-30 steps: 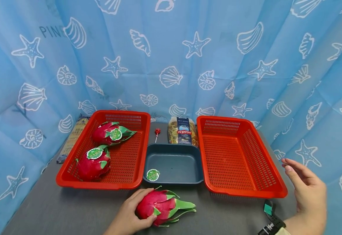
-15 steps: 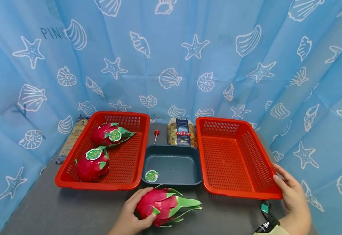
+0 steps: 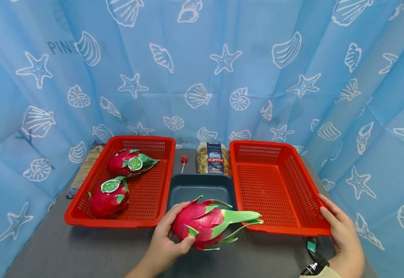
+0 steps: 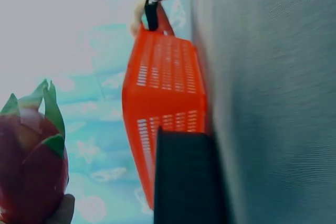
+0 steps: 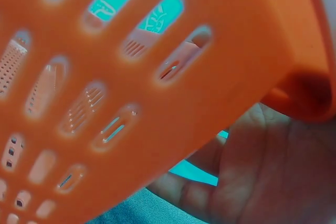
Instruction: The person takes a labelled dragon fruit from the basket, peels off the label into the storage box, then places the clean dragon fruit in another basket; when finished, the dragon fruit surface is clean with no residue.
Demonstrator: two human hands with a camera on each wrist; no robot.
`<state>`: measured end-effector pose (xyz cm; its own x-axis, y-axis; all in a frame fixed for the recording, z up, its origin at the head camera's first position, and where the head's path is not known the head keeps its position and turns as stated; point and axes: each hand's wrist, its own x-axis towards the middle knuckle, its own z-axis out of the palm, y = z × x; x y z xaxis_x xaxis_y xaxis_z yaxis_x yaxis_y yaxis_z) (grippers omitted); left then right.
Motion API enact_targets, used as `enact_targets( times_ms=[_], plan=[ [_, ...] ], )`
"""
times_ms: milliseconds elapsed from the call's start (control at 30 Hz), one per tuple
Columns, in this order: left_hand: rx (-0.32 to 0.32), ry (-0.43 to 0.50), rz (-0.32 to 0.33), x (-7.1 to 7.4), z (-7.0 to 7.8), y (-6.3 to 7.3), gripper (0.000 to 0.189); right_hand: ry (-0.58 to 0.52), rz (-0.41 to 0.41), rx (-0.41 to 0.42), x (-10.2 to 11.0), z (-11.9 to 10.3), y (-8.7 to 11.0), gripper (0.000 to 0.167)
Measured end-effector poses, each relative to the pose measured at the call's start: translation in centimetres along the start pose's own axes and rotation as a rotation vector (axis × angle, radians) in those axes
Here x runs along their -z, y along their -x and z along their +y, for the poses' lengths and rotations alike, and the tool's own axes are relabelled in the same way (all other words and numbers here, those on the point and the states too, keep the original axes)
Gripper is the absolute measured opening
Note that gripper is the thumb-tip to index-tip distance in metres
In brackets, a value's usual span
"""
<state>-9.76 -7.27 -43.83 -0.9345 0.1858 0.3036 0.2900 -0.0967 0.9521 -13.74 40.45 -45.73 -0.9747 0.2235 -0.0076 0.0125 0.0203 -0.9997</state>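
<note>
My left hand (image 3: 168, 239) grips a pink dragon fruit (image 3: 202, 224) with green leaves, raised over the near edge of the dark blue tray (image 3: 202, 181). The fruit (image 4: 31, 161) also shows at the left of the left wrist view. My right hand (image 3: 342, 227) holds the near right corner of the right red basket (image 3: 264, 185), thumb at the rim. In the right wrist view the basket's slotted wall (image 5: 210, 103) hides some of the fingers. Two more dragon fruits, one behind (image 3: 127, 162) and one in front (image 3: 108, 199), lie in the left red basket (image 3: 151, 185).
Behind the tray stand a pasta bag (image 3: 213, 158) and a red lollipop (image 3: 184, 159). A long packet (image 3: 85, 170) lies left of the left basket. A blue shell-patterned curtain (image 3: 174, 77) hangs round the back and sides of the grey table (image 3: 52, 247).
My left hand has lifted the dragon fruit up and to the right, over the tray's edge. My right hand has come in leftward from beside the right basket and taken its corner.
</note>
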Motion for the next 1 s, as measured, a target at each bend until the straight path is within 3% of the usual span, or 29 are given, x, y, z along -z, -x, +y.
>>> enact_targets(
  times_ms=[233,433,600,833,1000],
  plan=[
    [-0.036,-0.038,-0.017,-3.2,0.5,-4.3,0.067,-0.006,-0.002,-0.009,0.2,0.1,-0.1,0.042],
    [-0.104,-0.102,-0.049,-6.6,0.4,-8.1,0.065,-0.055,-0.014,0.004,0.1,0.2,-0.1,0.04],
    [-0.088,-0.151,-0.093,-9.6,-0.4,-10.5,0.065,-0.089,-0.006,0.012,0.1,0.4,0.0,0.039],
    [-0.064,-0.388,-0.137,-13.3,-1.6,-13.4,0.067,-0.057,0.008,0.002,0.1,0.4,0.0,0.038],
    [-0.014,-0.55,-0.213,-15.4,-2.5,-14.7,0.066,-0.037,0.013,-0.009,0.3,0.3,-0.1,0.039]
  ],
)
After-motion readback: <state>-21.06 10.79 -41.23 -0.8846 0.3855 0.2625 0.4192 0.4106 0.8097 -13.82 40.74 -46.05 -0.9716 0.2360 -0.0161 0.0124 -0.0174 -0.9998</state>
